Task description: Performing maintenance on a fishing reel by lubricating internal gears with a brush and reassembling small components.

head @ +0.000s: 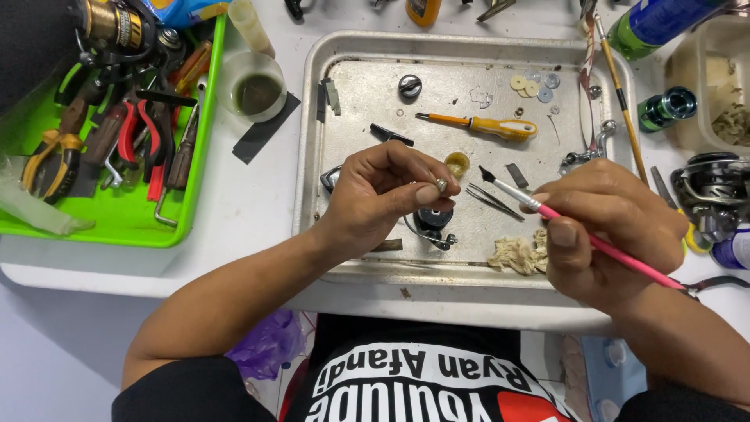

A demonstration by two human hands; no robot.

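My left hand point(383, 191) pinches a small silver metal part point(441, 184) between thumb and fingertips, above a worn metal tray point(344, 109). My right hand point(605, 227) grips a pink-handled brush point(562, 223) like a pen; its dark tip point(487, 173) points toward the part, a short gap away. Below the left fingers a black knob with a handle point(433, 223) rests on the tray. Tweezers point(492, 199), a tuft of cotton point(516, 254) and an orange screwdriver point(488, 125) also lie there.
A green tray point(117, 223) at left holds pliers, hex keys and a fishing reel. A clear cup of dark liquid point(256, 90) stands beside it. At right are another reel point(711, 191), a green spool point(668, 108), a long thin brush point(621, 98) and a spray can point(656, 23).
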